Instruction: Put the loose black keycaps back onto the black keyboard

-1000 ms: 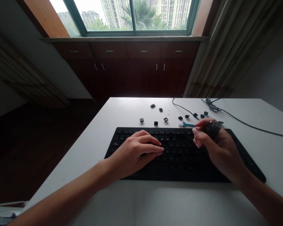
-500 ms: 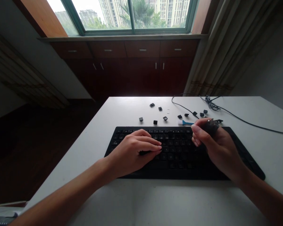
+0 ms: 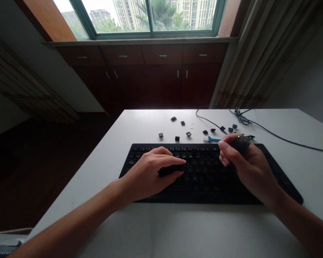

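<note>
A black keyboard (image 3: 204,179) lies across the white table (image 3: 161,229). My left hand (image 3: 150,175) rests on the keyboard's left half. Its fingers and thumb are pinched on a long black key piece (image 3: 171,170), held just above the keys. My right hand (image 3: 244,165) hovers over the keyboard's right half, closed round a small dark rounded object (image 3: 240,143) that I cannot name. Several loose black keycaps (image 3: 177,138) lie on the table behind the keyboard. A small blue brush (image 3: 212,139) lies just beyond my right fingertips.
A black cable (image 3: 271,134) runs from the back of the table to the right edge. Beyond the table stand dark wooden cabinets (image 3: 161,75) under a window, and a curtain (image 3: 261,61) hangs at the right. The floor drops away at the left.
My left index finger has lifted and the long black key piece now shows between finger and thumb. My right hand has shifted slightly left, still closed.
</note>
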Demonstrator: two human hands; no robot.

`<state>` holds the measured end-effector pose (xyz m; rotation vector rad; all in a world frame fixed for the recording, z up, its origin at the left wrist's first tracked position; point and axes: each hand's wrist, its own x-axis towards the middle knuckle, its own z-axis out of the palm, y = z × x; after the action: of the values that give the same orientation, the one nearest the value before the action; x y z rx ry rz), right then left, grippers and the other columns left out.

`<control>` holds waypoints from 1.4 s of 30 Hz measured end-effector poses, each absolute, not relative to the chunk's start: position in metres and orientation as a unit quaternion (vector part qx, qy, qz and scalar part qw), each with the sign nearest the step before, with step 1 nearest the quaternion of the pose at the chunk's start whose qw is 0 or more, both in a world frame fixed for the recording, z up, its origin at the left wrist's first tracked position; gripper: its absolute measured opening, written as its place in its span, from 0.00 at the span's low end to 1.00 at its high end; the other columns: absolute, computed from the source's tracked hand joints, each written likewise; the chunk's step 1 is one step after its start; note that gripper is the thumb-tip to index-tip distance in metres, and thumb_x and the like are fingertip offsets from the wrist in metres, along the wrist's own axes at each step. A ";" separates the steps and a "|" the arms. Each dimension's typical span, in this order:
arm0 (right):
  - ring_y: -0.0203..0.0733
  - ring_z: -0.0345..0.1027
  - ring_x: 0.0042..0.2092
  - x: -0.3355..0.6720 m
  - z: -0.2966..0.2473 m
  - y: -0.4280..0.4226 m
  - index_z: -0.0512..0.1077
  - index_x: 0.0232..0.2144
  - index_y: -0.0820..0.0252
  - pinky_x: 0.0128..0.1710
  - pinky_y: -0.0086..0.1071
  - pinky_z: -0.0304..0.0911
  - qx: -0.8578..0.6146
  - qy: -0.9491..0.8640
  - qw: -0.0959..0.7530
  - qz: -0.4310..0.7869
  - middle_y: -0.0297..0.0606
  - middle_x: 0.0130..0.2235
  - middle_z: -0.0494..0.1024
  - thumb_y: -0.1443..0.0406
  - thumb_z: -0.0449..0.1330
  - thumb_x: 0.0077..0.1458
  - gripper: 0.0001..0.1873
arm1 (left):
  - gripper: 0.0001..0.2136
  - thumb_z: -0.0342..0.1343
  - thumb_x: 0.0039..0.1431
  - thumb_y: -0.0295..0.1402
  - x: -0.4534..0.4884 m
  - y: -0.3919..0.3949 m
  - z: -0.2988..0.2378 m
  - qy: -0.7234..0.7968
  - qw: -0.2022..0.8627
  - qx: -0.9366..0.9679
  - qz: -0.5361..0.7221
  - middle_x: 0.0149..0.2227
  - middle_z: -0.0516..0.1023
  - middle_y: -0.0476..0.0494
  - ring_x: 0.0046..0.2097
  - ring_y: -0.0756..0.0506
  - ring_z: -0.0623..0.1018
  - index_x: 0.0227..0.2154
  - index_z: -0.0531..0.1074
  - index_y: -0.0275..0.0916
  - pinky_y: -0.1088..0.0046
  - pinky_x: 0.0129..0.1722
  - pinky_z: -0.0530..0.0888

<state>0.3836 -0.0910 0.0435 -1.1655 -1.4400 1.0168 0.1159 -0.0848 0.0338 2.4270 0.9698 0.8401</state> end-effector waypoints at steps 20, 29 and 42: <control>0.34 0.62 0.28 0.384 0.043 -0.092 0.70 0.36 0.54 0.31 0.31 0.62 -0.472 -0.597 0.486 0.430 0.28 0.26 0.66 0.54 0.61 0.63 0.11 | 0.08 0.61 0.63 0.27 0.118 -0.081 0.037 0.291 0.173 0.892 0.300 0.42 0.84 0.47 0.42 0.47 0.78 0.43 0.82 0.42 0.69 0.44 0.78; 0.35 0.62 0.28 0.383 0.044 -0.092 0.70 0.36 0.54 0.31 0.31 0.61 -0.466 -0.595 0.489 0.436 0.28 0.26 0.66 0.54 0.61 0.63 0.11 | 0.12 0.58 0.65 0.24 0.116 -0.085 0.038 0.254 0.112 0.922 0.272 0.47 0.82 0.43 0.45 0.44 0.77 0.48 0.79 0.41 0.66 0.45 0.78; 0.37 0.63 0.29 0.383 0.042 -0.094 0.70 0.35 0.54 0.30 0.32 0.60 -0.460 -0.580 0.487 0.464 0.30 0.25 0.66 0.54 0.61 0.63 0.11 | 0.08 0.59 0.65 0.29 0.115 -0.083 0.040 0.273 0.135 0.914 0.268 0.45 0.84 0.47 0.45 0.45 0.78 0.44 0.80 0.43 0.65 0.48 0.77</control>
<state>0.3832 -0.0938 0.0417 -1.1183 -1.4112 1.1279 0.1151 -0.0832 0.0395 2.6475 0.7917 0.7762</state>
